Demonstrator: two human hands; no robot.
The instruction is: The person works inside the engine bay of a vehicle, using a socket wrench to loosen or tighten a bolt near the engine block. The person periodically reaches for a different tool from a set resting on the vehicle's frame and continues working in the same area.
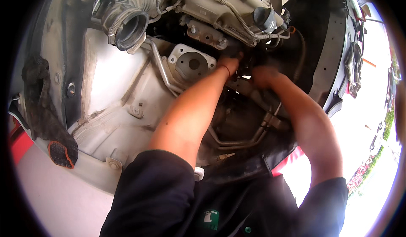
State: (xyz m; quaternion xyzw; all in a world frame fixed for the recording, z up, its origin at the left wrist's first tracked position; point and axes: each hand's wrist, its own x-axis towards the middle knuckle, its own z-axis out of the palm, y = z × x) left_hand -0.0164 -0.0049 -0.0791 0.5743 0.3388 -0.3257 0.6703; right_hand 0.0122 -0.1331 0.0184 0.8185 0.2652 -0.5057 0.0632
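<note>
Both of my arms reach down into a car's engine bay. My left hand [231, 63], with a thin band at the wrist, is in the dark gap under the engine [207, 10], beside a bolted metal bracket [207, 37]. Close to its right is my right hand [264, 76], somewhat blurred, near the same gap. The fingers of both hands are lost in shadow, so what they hold or touch cannot be made out. Left of my left hand lies a pale mount plate [191, 63] with a round recess.
An open-ended air intake duct [129, 29] sits at upper left. A black filler cap [264, 19] and a ribbed cable sleeve [237, 17] are on the engine. Bent metal pipes [239, 144] run below my hands. A dark glove with an orange cuff [62, 153] hangs over the left fender.
</note>
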